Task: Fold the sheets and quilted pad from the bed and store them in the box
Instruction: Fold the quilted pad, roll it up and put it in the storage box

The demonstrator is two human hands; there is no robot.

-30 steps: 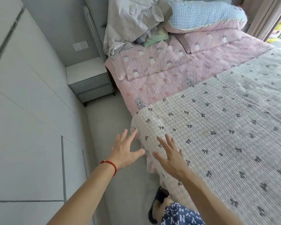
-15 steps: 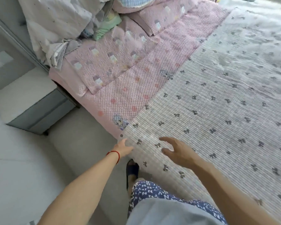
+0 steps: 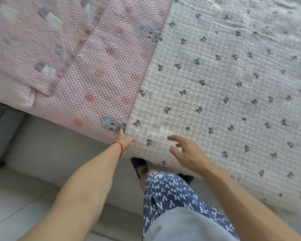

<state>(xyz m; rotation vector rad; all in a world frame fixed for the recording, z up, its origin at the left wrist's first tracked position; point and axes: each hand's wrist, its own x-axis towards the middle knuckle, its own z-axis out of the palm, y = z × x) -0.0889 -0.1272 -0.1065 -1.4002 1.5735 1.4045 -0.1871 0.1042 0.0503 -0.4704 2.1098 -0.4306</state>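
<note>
A pale quilted pad (image 3: 224, 87) with small dark bow prints covers most of the bed, its near corner hanging over the bed's side. Beneath it lies a pink textured sheet (image 3: 101, 73) with red dots and cartoon prints. My left hand (image 3: 124, 140), with a red string at the wrist, is at the pad's near-left corner, its fingers tucked under the edge where pad meets sheet. My right hand (image 3: 186, 152) hovers just above the pad near that corner, fingers spread and loosely bent, holding nothing.
A pink quilted pillow (image 3: 33, 42) lies at the upper left on the sheet. The grey floor (image 3: 47, 153) runs along the bed's side. My legs in blue patterned shorts (image 3: 167, 192) and a dark slipper (image 3: 139, 165) stand right against the bed.
The view has tilted down and closer to the bed. My left hand has stayed at the pad's corner with fingers going under the edge; my right hand has stayed above the pad nearby.
</note>
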